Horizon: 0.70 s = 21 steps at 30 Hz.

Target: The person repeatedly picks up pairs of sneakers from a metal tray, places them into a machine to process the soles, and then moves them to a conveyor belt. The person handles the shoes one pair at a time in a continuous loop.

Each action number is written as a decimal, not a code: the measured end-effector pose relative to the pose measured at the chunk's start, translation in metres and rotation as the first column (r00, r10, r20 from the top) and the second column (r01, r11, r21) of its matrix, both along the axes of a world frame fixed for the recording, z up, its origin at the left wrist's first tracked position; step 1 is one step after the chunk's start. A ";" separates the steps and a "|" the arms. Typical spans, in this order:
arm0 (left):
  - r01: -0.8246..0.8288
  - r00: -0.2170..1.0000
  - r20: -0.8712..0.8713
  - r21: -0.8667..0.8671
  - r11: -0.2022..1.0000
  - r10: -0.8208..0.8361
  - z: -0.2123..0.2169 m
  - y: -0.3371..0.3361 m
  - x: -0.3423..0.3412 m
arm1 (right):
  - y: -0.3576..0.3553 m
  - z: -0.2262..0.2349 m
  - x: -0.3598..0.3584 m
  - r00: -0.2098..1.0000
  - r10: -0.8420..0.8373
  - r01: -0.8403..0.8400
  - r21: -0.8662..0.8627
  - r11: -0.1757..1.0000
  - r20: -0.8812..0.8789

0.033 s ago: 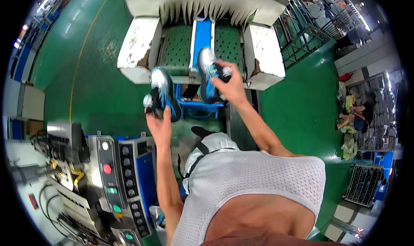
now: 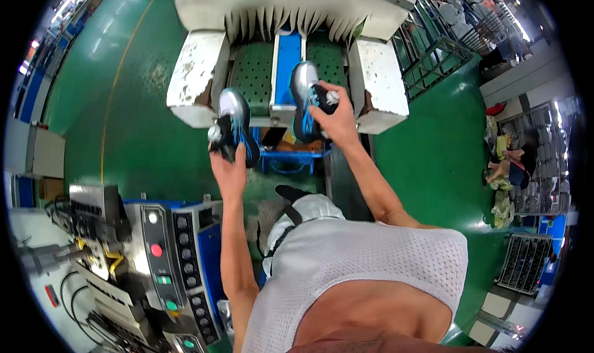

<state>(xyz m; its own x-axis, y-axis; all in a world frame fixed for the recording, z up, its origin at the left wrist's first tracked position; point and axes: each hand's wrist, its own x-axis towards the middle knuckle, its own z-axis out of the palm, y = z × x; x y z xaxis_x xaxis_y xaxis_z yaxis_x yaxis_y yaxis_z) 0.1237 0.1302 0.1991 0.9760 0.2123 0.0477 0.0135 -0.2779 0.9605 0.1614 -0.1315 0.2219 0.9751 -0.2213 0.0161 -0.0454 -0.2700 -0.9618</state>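
Each hand holds one black-and-silver sneaker with blue laces and blue edging, toe pointing away from me. My left hand [image 2: 229,164] is closed round the heel end of the left sneaker [image 2: 236,115]. The right sneaker [image 2: 303,90] is gripped at its side and collar by my right hand [image 2: 336,118], thumb over the laces. A whitish, shiny piece shows at each shoe's opening; I cannot make out what it is. Both sneakers are in front of a machine [image 2: 297,6] with two green perforated conveyor belts [image 2: 252,74] and a strip curtain.
A blue strip [image 2: 288,68] runs between the belts, with white side housings [image 2: 199,74] flanking them. Below the machine's front is a blue crate [image 2: 288,161]. A control panel with buttons [image 2: 162,248] stands at my left. Metal racks [image 2: 532,161] stand at the right on the green floor.
The right sneaker has shifted slightly right and up, and stands a little more upright. The left sneaker has moved slightly up. The machine appears slightly lower in view. Both hands keep their hold.
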 end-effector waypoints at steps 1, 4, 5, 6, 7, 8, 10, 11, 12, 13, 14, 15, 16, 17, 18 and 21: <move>0.049 0.999 -0.002 -0.053 0.997 -0.049 -0.012 -0.017 0.033 | -0.019 0.010 0.006 0.995 -0.071 0.067 -0.061 0.996 -0.069; 0.177 0.982 0.029 0.222 0.959 -0.188 -0.035 -0.066 0.119 | -0.055 -0.006 0.038 0.973 -0.231 0.209 -0.346 0.915 -0.025; 0.165 0.980 0.040 0.376 0.912 -0.194 -0.059 -0.073 0.142 | -0.060 -0.045 0.051 0.965 -0.241 0.263 -0.449 0.854 0.108; 0.142 0.974 0.115 0.370 0.918 -0.197 -0.074 -0.077 0.161 | -0.062 -0.050 0.064 0.971 -0.240 0.226 -0.388 0.893 0.012; 0.130 0.963 0.175 0.358 0.925 -0.203 -0.082 -0.088 0.188 | -0.071 -0.056 0.085 0.967 -0.235 0.194 -0.322 0.927 -0.096; 0.117 0.983 0.095 0.341 0.933 -0.158 -0.088 -0.094 0.215 | -0.076 -0.061 0.108 0.971 -0.235 0.209 -0.354 0.912 -0.032; 0.189 0.973 0.076 0.269 0.944 -0.217 -0.101 -0.091 0.257 | -0.078 -0.080 0.150 0.966 -0.253 0.211 -0.415 0.885 -0.048; 0.128 0.984 0.084 0.294 0.947 -0.160 -0.093 -0.090 0.263 | -0.073 -0.065 0.164 0.955 -0.289 0.233 -0.443 0.866 -0.061; 0.177 0.973 0.098 0.273 0.946 -0.211 -0.086 -0.092 0.263 | -0.085 -0.070 0.175 0.960 -0.280 0.251 -0.509 0.823 0.020; 0.248 0.966 0.048 0.121 0.961 -0.255 -0.040 -0.100 0.232 | -0.092 -0.081 0.182 0.966 -0.242 0.249 -0.557 0.792 0.088; 0.158 0.962 0.166 0.303 0.940 -0.216 -0.056 -0.083 0.225 | -0.075 -0.077 0.197 0.943 -0.217 0.326 -0.560 0.762 0.253; 0.159 0.957 0.210 0.206 0.966 -0.202 -0.070 -0.067 0.209 | -0.047 -0.054 0.200 0.910 -0.086 0.269 -0.418 0.868 0.406; 0.165 0.958 0.224 0.070 0.984 -0.176 -0.080 -0.056 0.182 | -0.023 -0.044 0.199 0.877 -0.028 0.293 -0.487 0.823 0.479; 0.164 0.967 0.164 0.196 0.967 -0.197 -0.083 -0.035 0.154 | 0.015 -0.024 0.190 0.881 0.062 0.192 -0.475 0.859 0.469; 0.171 0.983 0.048 0.092 0.981 -0.176 -0.098 -0.013 0.126 | 0.043 -0.035 0.188 0.854 0.185 -0.017 -0.330 0.944 0.486; -0.090 0.971 -0.210 0.107 0.990 0.111 -0.172 0.060 0.017 | 0.130 -0.077 0.163 0.743 0.650 -0.652 -0.050 0.757 0.160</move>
